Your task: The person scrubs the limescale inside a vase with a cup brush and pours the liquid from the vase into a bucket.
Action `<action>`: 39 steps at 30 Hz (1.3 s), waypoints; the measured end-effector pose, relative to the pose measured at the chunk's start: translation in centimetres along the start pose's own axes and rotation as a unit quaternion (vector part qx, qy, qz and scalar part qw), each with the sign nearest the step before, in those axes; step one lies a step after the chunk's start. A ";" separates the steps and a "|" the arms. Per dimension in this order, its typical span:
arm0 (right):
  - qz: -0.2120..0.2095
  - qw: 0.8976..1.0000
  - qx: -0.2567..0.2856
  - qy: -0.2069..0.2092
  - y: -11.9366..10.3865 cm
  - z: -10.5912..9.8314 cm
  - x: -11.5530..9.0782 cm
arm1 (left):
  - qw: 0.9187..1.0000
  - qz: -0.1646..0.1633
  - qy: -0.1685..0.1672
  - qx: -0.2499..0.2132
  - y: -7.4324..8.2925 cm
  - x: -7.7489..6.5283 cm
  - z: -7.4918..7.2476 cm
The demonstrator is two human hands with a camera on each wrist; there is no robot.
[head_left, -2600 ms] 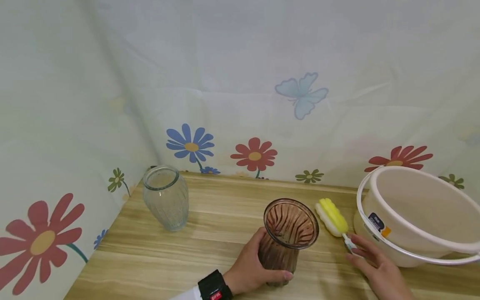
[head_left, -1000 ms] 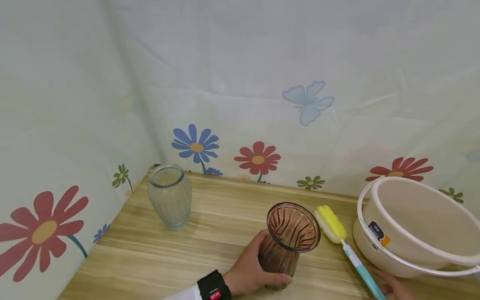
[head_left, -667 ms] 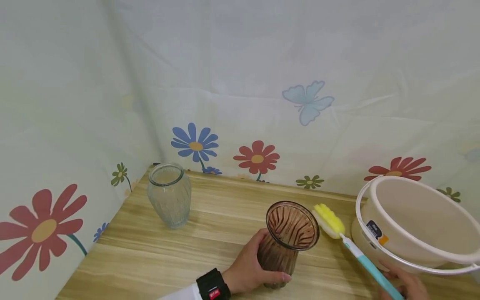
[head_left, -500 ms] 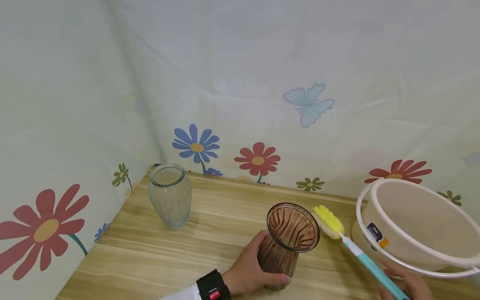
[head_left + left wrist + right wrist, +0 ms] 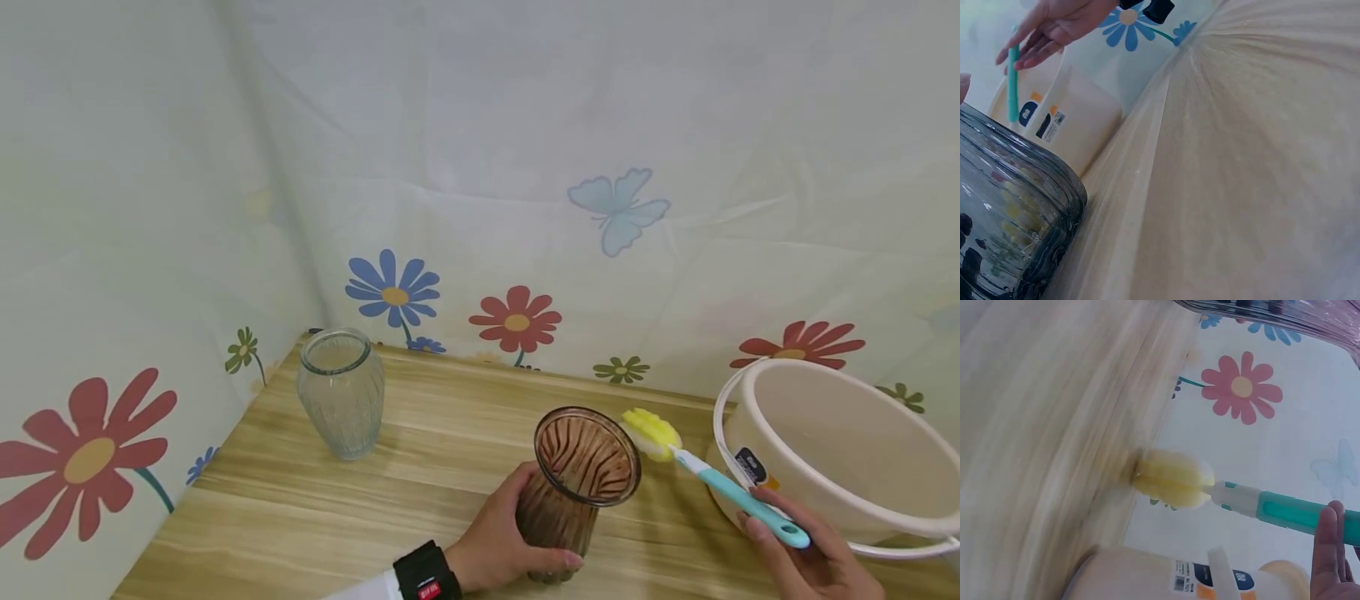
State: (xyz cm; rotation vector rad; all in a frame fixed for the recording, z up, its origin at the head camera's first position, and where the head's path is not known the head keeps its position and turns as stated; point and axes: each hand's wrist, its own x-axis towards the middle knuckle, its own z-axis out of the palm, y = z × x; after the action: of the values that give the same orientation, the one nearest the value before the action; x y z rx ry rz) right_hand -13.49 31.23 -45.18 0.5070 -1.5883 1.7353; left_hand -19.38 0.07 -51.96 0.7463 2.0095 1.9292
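My left hand (image 5: 498,533) grips a brown ribbed glass vase (image 5: 558,521) with a flared rim, standing slightly tilted on the table. In the left wrist view the vase (image 5: 1016,206) fills the lower left corner. My right hand (image 5: 813,550) pinches the turquoise end of a sponge bottle brush (image 5: 738,496) between thumb and fingers. The brush's yellow and white sponge head (image 5: 1175,480) points away from me, just right of the vase rim, and its tip seems to touch or nearly touch the table in the right wrist view.
A clear glass vase (image 5: 342,400) stands upright at the table's left. On the right is a pale bucket (image 5: 795,467) with its handle lowered, close beside the right hand. A flower-print curtain (image 5: 480,208) hangs along the back and left of the wooden table (image 5: 442,417).
The right hand has moved along the brush to its handle end and lifted that end off the table. The sponge head has shifted slightly left. The left hand and brown vase stay put.
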 end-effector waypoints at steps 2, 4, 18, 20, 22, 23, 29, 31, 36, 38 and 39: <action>-0.007 0.997 0.076 -0.030 0.3 0.1 0.2 | 1.000 0.000 0.000 0.001 0.1 0.0 0.0; 0.022 0.999 0.035 -0.016 -0.1 0.6 0.5 | 1.000 0.000 -0.002 0.003 0.1 0.0 0.0; -0.006 0.983 -0.034 -0.181 1.1 1.8 3.5 | 1.000 -0.006 -0.004 0.000 0.0 0.0 -0.2; 0.002 0.980 -0.014 -0.197 1.4 2.1 4.1 | 1.000 -0.004 -0.004 -0.001 0.0 -0.1 -0.2; 0.007 0.979 -0.032 -0.200 1.5 2.4 4.5 | 1.000 -0.005 -0.005 -0.004 0.0 -0.1 -0.2; 0.012 0.979 -0.044 -0.198 1.6 2.5 4.8 | 1.000 -0.006 -0.006 -0.005 0.0 -0.1 -0.2; 0.012 0.982 -0.041 -0.183 2.0 3.4 6.0 | 1.000 0.000 -0.009 -0.008 -0.3 -0.1 -0.1; 0.002 0.984 -0.003 -0.180 2.1 3.6 6.4 | 1.000 0.005 -0.008 -0.007 -0.3 -0.1 -0.1; -0.034 0.978 0.106 -0.173 1.8 4.3 7.4 | 1.000 0.023 -0.006 -0.002 -0.2 0.0 0.0; -0.045 0.970 0.165 -0.174 1.5 4.5 7.7 | 1.000 0.031 -0.006 0.000 -0.1 0.0 0.0; -0.048 0.964 0.196 -0.175 1.5 4.7 7.9 | 0.999 0.034 -0.006 0.001 -0.1 0.1 0.0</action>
State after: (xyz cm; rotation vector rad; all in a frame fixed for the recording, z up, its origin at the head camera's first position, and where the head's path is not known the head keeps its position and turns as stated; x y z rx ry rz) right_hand -20.63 28.62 -39.84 1.1185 -1.4151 1.9728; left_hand -19.43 0.11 -52.04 0.8342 2.0034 1.9548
